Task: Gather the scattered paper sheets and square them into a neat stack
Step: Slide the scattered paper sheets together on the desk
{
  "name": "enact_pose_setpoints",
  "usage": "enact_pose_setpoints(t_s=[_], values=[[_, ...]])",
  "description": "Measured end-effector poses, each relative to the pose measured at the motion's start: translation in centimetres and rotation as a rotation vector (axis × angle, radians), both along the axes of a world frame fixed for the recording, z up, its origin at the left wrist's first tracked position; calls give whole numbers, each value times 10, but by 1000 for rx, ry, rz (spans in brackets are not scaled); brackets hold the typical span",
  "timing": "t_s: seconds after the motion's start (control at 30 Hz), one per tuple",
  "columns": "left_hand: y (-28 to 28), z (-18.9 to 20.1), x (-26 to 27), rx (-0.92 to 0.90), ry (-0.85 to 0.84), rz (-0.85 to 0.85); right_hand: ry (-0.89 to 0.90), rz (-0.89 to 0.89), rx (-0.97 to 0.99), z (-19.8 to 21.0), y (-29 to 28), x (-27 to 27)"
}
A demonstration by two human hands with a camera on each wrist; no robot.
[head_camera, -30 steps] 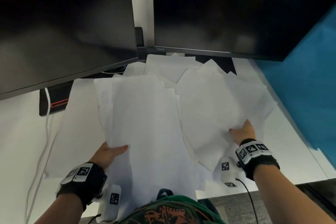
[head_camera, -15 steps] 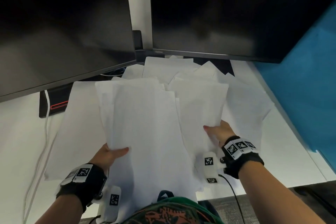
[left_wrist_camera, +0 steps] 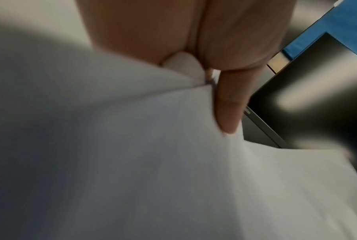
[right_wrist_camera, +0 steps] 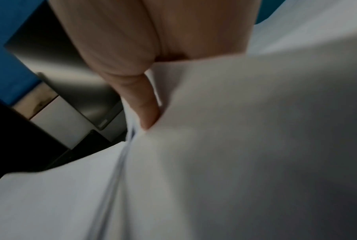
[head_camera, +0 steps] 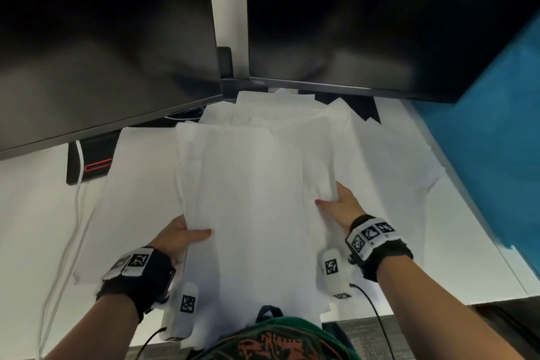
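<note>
Left hand clamped on the left edge of the gathered paper sheets, thumb lying flat on top, fingers hidden beneath; seen from the left wrist as a thumb pressed down on the upper sheet with several layered edges just under it. Right hand gripping the right edge of the same bundle, thumb on top pointing inward, fingers tucked under; from the right wrist, thumb wedged against a fan of uneven sheet edges. Bundle held between both hands in the middle of the white desk, near the body, its near end overhanging the desk's front edge. Top edges uneven, corners stepping out at the far end. Looser sheets spread to the right, reaching toward the desk's right edge beside the blue partition; another sheet lying out to the left. Far sheets pushed up under the two dark monitors, whose lower edges hang just above the paper. Bare desk to the left, crossed by a white cable running down from a black stand base.
</note>
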State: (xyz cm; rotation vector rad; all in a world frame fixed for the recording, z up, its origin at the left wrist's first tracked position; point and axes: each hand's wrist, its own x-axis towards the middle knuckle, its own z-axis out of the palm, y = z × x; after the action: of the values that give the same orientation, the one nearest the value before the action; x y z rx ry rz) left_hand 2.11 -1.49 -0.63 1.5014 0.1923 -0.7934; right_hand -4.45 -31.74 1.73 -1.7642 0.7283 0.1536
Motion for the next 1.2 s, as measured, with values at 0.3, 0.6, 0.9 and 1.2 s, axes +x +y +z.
enact_pose_setpoints(t_s=[0.3, 0.6, 0.9, 1.2], values=[[5, 24, 14, -210, -39, 85, 11, 50, 372, 25, -18, 2], [-10, 22, 5, -225, -37, 80, -59, -69, 417, 15, 17, 5], [-3, 23, 10, -257, -5, 212, -103, -165, 416, 7, 21, -7], [-20, 2, -3, 12, -1, 105, -5, 30, 332, -1, 42, -24]])
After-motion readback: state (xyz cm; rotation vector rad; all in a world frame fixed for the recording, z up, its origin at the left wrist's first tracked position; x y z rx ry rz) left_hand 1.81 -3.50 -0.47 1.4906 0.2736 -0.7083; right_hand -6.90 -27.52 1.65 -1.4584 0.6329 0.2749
